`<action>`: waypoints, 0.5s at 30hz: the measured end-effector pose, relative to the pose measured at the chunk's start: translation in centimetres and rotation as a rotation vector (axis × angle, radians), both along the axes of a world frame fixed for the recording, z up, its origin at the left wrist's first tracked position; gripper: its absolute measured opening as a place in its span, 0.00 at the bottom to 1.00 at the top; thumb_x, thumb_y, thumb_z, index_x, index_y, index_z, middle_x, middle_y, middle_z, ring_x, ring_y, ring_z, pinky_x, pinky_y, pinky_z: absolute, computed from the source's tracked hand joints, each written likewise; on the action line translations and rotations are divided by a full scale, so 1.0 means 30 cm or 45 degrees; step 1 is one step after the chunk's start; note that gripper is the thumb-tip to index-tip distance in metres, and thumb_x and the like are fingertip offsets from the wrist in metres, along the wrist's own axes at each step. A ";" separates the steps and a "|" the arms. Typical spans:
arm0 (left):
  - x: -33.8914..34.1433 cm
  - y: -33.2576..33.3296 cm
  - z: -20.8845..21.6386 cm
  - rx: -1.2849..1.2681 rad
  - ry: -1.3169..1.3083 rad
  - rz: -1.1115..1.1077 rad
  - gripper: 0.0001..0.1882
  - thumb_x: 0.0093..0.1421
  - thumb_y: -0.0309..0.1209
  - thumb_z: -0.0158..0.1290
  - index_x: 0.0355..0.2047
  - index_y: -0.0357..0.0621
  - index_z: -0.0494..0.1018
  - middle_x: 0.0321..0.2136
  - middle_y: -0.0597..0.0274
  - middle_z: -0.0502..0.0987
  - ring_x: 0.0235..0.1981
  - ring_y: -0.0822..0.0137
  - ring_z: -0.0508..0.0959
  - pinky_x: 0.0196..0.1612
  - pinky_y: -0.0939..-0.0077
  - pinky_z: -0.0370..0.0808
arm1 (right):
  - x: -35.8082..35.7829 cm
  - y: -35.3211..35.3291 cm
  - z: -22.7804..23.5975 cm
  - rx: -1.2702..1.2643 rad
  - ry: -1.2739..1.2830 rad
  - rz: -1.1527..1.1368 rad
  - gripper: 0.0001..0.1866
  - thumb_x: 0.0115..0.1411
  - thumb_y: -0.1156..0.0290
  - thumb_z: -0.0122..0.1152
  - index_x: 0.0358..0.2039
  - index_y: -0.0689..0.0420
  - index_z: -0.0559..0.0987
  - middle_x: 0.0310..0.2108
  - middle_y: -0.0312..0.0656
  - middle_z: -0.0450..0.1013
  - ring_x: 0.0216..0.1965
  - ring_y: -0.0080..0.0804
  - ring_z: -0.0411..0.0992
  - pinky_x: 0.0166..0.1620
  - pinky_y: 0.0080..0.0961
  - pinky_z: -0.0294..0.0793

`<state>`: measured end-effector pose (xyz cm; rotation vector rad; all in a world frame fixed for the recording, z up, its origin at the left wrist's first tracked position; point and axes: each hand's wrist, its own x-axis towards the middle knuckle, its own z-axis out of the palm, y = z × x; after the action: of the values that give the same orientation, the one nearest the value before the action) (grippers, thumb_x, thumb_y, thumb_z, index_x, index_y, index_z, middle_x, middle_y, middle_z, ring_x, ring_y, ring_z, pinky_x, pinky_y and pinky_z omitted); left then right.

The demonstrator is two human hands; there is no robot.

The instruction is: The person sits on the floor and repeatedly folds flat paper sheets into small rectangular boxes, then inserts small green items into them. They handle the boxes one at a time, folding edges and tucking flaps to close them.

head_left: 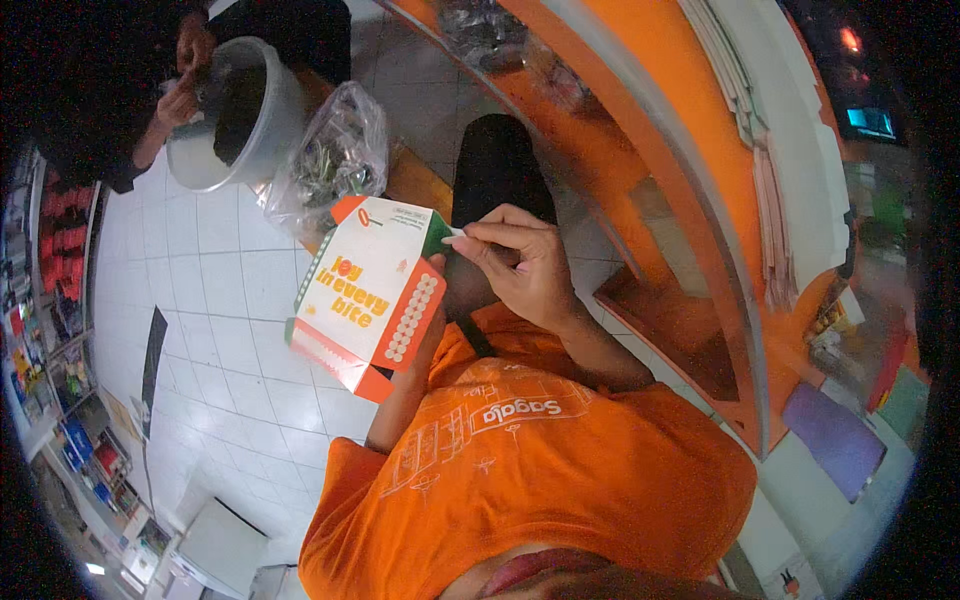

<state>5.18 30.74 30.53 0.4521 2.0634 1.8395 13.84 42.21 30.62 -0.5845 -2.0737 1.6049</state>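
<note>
A folded cardboard food box [350,268], white with orange and green side flaps, is tilted in front of my body. My left hand [435,328] grips it from below and behind along its right side; most of those fingers are hidden by the box. At the green corner flap [437,234], my right hand [525,262] pinches a small white piece [454,237] between thumb and fingertips. Whether that piece is a strip of tape or paper, or part of the box, I cannot tell.
Beyond the box lies a clear plastic bag [335,155] with dark green contents. Another person's hands [180,95] are over a translucent bucket [272,110] at upper left. An orange counter [690,180] curves along my right. Shelves of goods [70,230] line the far left.
</note>
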 end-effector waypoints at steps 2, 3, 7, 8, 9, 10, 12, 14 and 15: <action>-0.006 -0.016 0.004 0.000 -0.014 0.006 0.22 0.62 0.31 0.60 0.51 0.32 0.68 0.47 0.53 0.74 0.44 0.64 0.75 0.46 0.68 0.75 | -0.005 -0.001 0.007 0.015 -0.021 0.023 0.07 0.56 0.77 0.68 0.34 0.66 0.83 0.27 0.44 0.76 0.26 0.28 0.74 0.30 0.21 0.72; -0.012 -0.008 0.005 0.007 -0.020 -0.003 0.22 0.62 0.31 0.60 0.51 0.32 0.68 0.47 0.53 0.74 0.44 0.64 0.75 0.46 0.68 0.75 | -0.008 0.010 0.011 0.099 -0.017 0.036 0.07 0.56 0.77 0.68 0.34 0.65 0.83 0.27 0.44 0.76 0.26 0.28 0.74 0.30 0.21 0.72; -0.022 0.005 0.007 0.015 -0.021 -0.041 0.21 0.62 0.31 0.59 0.51 0.32 0.68 0.46 0.53 0.74 0.44 0.64 0.75 0.45 0.68 0.75 | -0.014 0.013 0.016 0.240 0.029 0.046 0.06 0.56 0.77 0.67 0.34 0.64 0.83 0.28 0.44 0.76 0.28 0.31 0.75 0.30 0.23 0.72; -0.022 0.000 0.011 0.011 -0.020 -0.049 0.21 0.62 0.31 0.59 0.51 0.32 0.68 0.46 0.53 0.74 0.43 0.64 0.75 0.45 0.68 0.75 | -0.013 0.005 0.014 0.233 0.056 0.043 0.05 0.56 0.77 0.67 0.34 0.63 0.83 0.29 0.45 0.76 0.28 0.32 0.75 0.30 0.24 0.73; -0.023 -0.003 0.013 -0.003 -0.017 -0.059 0.21 0.62 0.31 0.59 0.51 0.32 0.68 0.46 0.53 0.74 0.43 0.64 0.75 0.45 0.68 0.75 | -0.011 0.004 0.010 0.239 0.066 0.070 0.05 0.56 0.77 0.67 0.34 0.62 0.83 0.29 0.45 0.76 0.29 0.33 0.75 0.31 0.26 0.73; -0.026 0.003 0.007 -0.013 -0.016 -0.073 0.21 0.62 0.31 0.59 0.51 0.32 0.68 0.46 0.53 0.74 0.43 0.64 0.75 0.45 0.68 0.76 | -0.008 0.011 0.002 0.278 0.068 0.073 0.05 0.55 0.77 0.67 0.33 0.61 0.84 0.29 0.45 0.76 0.29 0.34 0.76 0.31 0.27 0.74; -0.019 -0.007 -0.023 -0.033 -0.033 -0.133 0.21 0.62 0.31 0.59 0.51 0.32 0.68 0.46 0.53 0.75 0.43 0.64 0.76 0.45 0.68 0.76 | 0.017 0.023 0.001 0.339 0.071 0.010 0.05 0.54 0.76 0.67 0.33 0.59 0.84 0.29 0.45 0.75 0.31 0.37 0.76 0.33 0.30 0.75; -0.008 -0.045 -0.012 -0.083 -0.057 -0.093 0.21 0.62 0.31 0.59 0.51 0.32 0.69 0.46 0.53 0.75 0.43 0.64 0.76 0.44 0.68 0.76 | 0.017 -0.001 0.016 0.317 0.121 0.056 0.05 0.55 0.75 0.67 0.33 0.58 0.84 0.29 0.45 0.75 0.32 0.39 0.75 0.35 0.32 0.75; -0.010 -0.058 -0.033 -0.082 -0.079 -0.066 0.21 0.62 0.31 0.59 0.50 0.32 0.69 0.46 0.53 0.75 0.43 0.64 0.76 0.44 0.68 0.76 | -0.003 0.002 -0.010 0.331 0.129 0.107 0.04 0.55 0.74 0.67 0.32 0.58 0.84 0.29 0.44 0.75 0.32 0.39 0.75 0.36 0.32 0.75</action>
<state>4.89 28.99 29.53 0.4223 2.0432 1.7304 13.74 42.28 30.31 -0.3231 -2.2076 1.3481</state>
